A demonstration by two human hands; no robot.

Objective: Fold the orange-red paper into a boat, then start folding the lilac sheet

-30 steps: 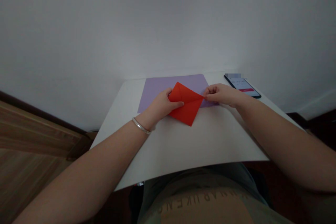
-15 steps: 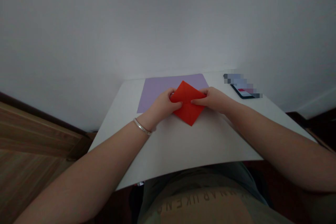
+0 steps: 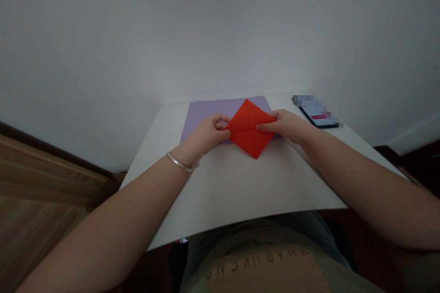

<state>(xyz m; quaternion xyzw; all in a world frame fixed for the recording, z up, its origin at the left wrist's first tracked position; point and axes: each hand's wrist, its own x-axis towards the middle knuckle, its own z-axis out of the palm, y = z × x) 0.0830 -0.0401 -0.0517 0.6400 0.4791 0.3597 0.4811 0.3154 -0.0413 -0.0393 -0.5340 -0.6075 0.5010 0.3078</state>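
Note:
A red square of paper (image 3: pixel 250 129) with crossed creases stands on one corner like a diamond, just above the white table (image 3: pixel 240 192). My left hand (image 3: pixel 208 132) pinches its left corner between thumb and fingers; a silver bangle sits on that wrist. My right hand (image 3: pixel 287 125) pinches the right corner. Behind the red paper a lilac sheet (image 3: pixel 206 112) lies flat on the table.
A phone (image 3: pixel 318 114) with a lit screen lies at the table's far right corner. A white wall rises right behind the table. Wooden flooring shows at the left, and my lap is under the near edge.
The red paper was folded over and pressed between both hands; now it is spread out as a full diamond, held by its side corners. My hands have moved slightly apart.

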